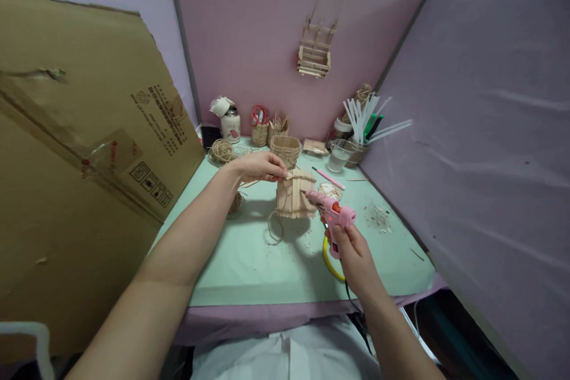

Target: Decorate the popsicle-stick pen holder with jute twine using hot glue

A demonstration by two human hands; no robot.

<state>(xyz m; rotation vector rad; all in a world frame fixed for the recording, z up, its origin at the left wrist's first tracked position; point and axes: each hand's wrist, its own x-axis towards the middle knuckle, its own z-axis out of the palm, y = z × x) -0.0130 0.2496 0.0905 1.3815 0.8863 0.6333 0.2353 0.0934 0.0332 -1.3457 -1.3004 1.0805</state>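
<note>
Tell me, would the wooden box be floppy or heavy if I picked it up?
Probably stiff, because the box has flat wooden strips side by side. It's likely light for its size, since the strips look thin. It might tip if pushed near the top, though the left hand is at its top edge and may steady it.

Pale whitish clothing [253, 357] (creased in front), both forearms [182, 252] bare.

The head camera looks forward, down onto the table [249, 270].
</note>
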